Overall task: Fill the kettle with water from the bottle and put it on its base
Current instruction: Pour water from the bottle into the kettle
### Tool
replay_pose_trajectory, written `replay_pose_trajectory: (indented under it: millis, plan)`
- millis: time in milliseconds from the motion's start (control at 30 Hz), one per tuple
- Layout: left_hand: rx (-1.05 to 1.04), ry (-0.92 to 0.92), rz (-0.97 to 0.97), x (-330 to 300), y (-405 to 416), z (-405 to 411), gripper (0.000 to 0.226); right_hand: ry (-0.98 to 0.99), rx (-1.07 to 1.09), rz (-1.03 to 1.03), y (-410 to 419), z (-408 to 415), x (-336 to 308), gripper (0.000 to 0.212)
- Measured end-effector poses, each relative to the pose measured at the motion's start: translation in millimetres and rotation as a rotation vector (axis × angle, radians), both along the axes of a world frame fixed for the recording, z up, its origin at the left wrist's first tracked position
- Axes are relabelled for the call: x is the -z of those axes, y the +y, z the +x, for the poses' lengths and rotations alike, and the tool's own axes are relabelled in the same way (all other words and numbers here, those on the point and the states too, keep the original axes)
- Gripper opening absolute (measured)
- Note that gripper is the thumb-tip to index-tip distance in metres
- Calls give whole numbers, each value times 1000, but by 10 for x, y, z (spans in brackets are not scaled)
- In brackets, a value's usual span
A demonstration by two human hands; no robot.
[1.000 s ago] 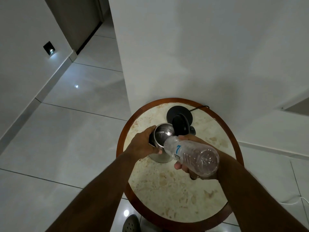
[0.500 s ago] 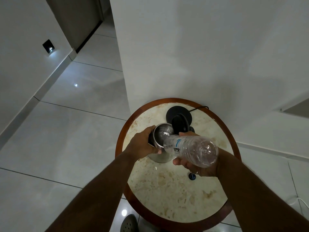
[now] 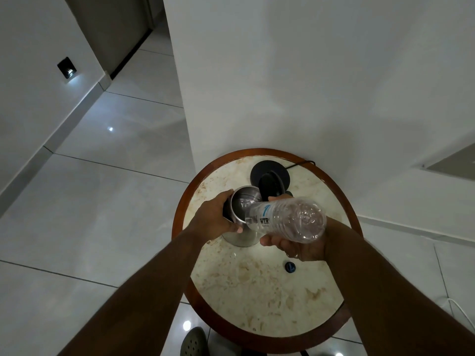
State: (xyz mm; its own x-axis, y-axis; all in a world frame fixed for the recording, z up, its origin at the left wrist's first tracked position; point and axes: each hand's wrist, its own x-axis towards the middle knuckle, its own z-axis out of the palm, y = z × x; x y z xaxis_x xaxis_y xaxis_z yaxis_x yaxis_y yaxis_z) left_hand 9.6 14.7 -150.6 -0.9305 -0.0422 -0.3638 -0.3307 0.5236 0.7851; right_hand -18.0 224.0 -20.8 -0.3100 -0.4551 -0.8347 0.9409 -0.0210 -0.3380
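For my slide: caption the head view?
Right hand tips bottle into open kettle, steadied by left hand.

clear bottle (image 3: 285, 219) tipped into open steel kettle (image 3: 243, 209), black base (image 3: 270, 173) just behind.

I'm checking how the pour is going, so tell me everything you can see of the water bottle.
The water bottle is clear, ribbed plastic with a pale label reading WTR and a blue mark. It is uncapped and tipped nearly level, its mouth over the open kettle and its base toward the camera. It looks mostly empty. The right hand cradles it from below; nothing else visibly touches it.
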Motion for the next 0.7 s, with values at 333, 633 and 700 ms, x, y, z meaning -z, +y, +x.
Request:
replay_pose_trajectory:
  millis: [333, 633, 700]
  plan:
    - [-237, -251, 138, -59, 80, 132, 91, 216, -353, 146, 92, 98, 348, 47]
    - [-294, -633, 855, -78, 654, 815, 64, 315, -513, 128, 456, 699, 986, 58]
    - [-257, -606, 841, -84, 788, 780, 59, 319, -479, 115, 558, 769, 1082, 62]
